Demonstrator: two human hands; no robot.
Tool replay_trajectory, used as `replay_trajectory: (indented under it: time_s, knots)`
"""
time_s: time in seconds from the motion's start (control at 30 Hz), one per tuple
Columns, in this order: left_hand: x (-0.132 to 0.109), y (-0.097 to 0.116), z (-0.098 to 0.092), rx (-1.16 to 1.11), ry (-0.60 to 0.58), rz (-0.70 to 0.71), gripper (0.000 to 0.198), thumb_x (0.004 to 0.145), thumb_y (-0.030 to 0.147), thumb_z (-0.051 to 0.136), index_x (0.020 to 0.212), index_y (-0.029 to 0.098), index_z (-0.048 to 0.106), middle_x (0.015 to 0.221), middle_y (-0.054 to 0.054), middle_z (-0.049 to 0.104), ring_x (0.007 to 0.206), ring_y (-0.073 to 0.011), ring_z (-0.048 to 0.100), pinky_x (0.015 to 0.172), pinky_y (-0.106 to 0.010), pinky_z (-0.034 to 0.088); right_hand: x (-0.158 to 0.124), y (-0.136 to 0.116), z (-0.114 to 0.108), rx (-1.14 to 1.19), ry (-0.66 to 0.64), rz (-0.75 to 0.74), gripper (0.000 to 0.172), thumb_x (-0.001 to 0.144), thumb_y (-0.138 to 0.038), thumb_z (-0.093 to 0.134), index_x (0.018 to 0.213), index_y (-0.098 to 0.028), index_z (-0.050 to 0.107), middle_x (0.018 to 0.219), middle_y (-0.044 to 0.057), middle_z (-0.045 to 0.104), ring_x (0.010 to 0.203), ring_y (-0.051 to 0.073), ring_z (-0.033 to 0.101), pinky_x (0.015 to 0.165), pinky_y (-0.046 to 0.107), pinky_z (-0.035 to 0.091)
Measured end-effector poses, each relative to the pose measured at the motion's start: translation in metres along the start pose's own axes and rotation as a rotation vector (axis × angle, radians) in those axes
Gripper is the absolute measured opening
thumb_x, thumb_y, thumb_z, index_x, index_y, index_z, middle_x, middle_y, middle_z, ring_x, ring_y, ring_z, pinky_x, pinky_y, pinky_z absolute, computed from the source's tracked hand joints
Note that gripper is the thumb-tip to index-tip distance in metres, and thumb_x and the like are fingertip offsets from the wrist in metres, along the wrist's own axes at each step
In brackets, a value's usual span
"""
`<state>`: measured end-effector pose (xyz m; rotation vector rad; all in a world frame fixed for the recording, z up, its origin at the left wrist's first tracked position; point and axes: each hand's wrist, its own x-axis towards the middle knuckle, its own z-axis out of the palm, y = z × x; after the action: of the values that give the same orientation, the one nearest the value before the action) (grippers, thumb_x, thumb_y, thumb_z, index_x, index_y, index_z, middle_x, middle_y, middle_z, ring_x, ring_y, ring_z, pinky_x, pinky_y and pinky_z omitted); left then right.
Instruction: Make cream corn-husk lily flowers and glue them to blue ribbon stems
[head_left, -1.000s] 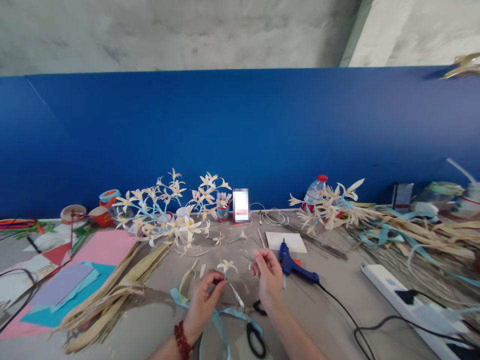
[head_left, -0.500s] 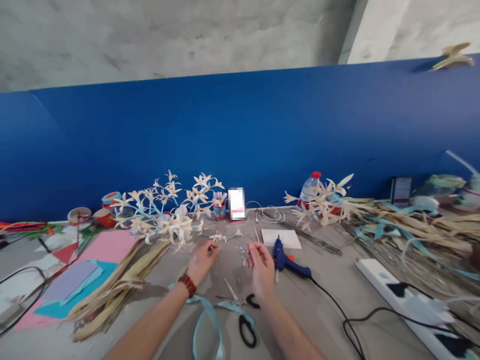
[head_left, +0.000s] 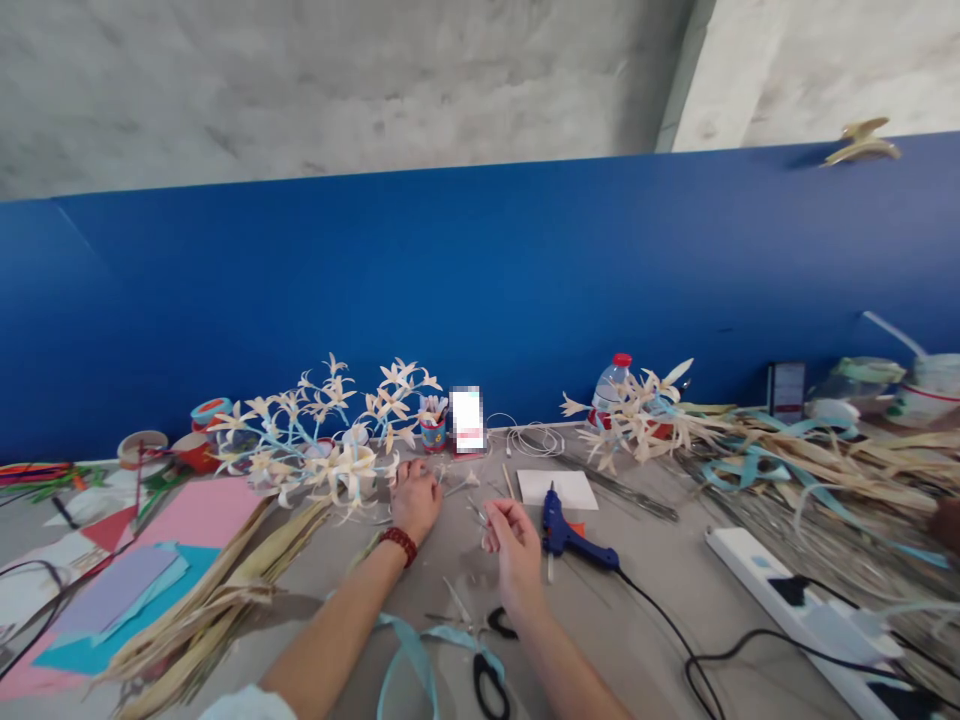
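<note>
My left hand (head_left: 416,497), with a red bead bracelet at its wrist, reaches forward over the table. Its fingers are bent but slightly apart, their tips partly hidden, beside the pale straw-like flowers (head_left: 352,465) on light-blue stems. Small pale flower pieces (head_left: 469,478) lie just right of it. My right hand (head_left: 512,535) is raised, thumb and fingertips pinched together; whatever is between them is too small to make out. Below the hands lie black-handled scissors (head_left: 491,688) and a light-blue ribbon (head_left: 412,650). Right of my right hand rests a blue glue gun (head_left: 577,540).
Dried husk strips (head_left: 217,610) and coloured paper sheets (head_left: 131,590) lie at left. Behind stand a pen cup (head_left: 433,432) and a lit phone (head_left: 466,420). A white card (head_left: 559,488), power strip (head_left: 795,610) with cords, bottle (head_left: 613,385) and more husks (head_left: 810,450) occupy the right.
My left hand has moved forward and slightly right, towards the flowers and small pieces at the back. My right hand stays pinched near the same spot. The view has shifted a little.
</note>
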<state>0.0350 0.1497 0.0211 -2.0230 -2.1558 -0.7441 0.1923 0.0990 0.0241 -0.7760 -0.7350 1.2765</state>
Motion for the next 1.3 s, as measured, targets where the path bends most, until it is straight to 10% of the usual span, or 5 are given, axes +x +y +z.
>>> replay_trajectory:
  time_s: [0.23, 0.6, 1.0, 1.3]
  knots:
    - [-0.001, -0.009, -0.009, -0.012, -0.042, 0.052, 0.017, 0.082, 0.03, 0.06, 0.073, 0.02, 0.071, 0.113, -0.009, 0.062, 0.11, -0.0294, 0.05, 0.093, -0.046, 0.036, 0.002, -0.006, -0.004, -0.017, 0.046, -0.043, 0.023, 0.076, -0.041, 0.07, 0.082, -0.02, 0.061, 0.062, -0.005, 0.048, 0.044, 0.006, 0.035, 0.042, 0.019, 0.035]
    - [-0.068, -0.1, -0.061, -0.047, -0.146, 0.014, 0.017, 0.088, 0.021, 0.049, 0.092, 0.022, 0.066, 0.097, -0.005, 0.069, 0.095, -0.0209, 0.063, 0.086, -0.034, 0.047, -0.006, 0.006, -0.004, -0.204, -0.11, -0.052, 0.024, 0.081, -0.043, 0.066, 0.077, -0.02, 0.059, 0.054, -0.007, 0.041, 0.045, 0.008, 0.035, 0.043, 0.021, 0.031]
    - [-0.047, -0.073, -0.037, -0.02, -0.286, 0.213, 0.021, 0.084, 0.013, 0.05, 0.095, 0.022, 0.066, 0.104, -0.007, 0.066, 0.104, -0.0231, 0.058, 0.091, -0.036, 0.042, -0.02, 0.009, 0.0, -0.553, -0.311, -0.203, 0.024, 0.078, -0.036, 0.069, 0.064, -0.018, 0.063, 0.059, -0.003, 0.051, 0.054, 0.011, 0.043, 0.051, 0.023, 0.033]
    - [-0.063, -0.116, -0.071, -0.029, -0.244, 0.143, 0.018, 0.085, 0.014, 0.05, 0.085, 0.021, 0.067, 0.09, -0.007, 0.069, 0.092, -0.0237, 0.062, 0.086, -0.036, 0.045, -0.016, 0.008, -0.003, -0.537, -0.273, -0.151, 0.027, 0.084, -0.044, 0.062, 0.073, -0.019, 0.062, 0.058, -0.003, 0.049, 0.05, 0.011, 0.042, 0.045, 0.022, 0.033]
